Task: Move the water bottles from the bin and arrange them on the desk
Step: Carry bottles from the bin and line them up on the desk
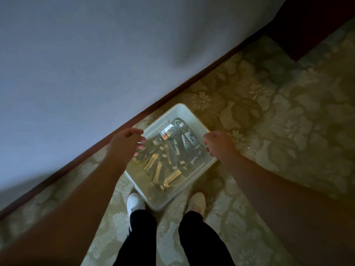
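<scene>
Water bottles (171, 150): a heap of clear plastic bottles lying on their sides inside the bin, crossing one another at various angles; some carry labels, one label with an orange patch near the far end; exact count cannot be told, as they overlap and the light is dim

Bin (194, 116): white, rectangular, open-topped, set on the floor at a slant to the wall, one corner just beside the baseboard, near corner between the feet

Left hand (127, 141): over the bin's left rim, fingers loosely curled, tips near or at the nearest bottles; whether they touch is unclear; grip holds nothing visible

Right hand (219, 144): over the bin's right rim, seen from the back, fingers folded downward; whether this grip is closed on the rim or on nothing cannot be told

Carpet (269, 121): pale green, floral pattern, covering the floor under the bin

Wall (96, 54): plain, pale, with dark red-brown baseboard (119, 129) running diagonally

Shoes (135, 202): white, one either side of the bin's near corner; black trouser legs (142, 237) above them

Dark furniture (317, 22): upper right corner, cut off by the frame; kind not identifiable
</scene>
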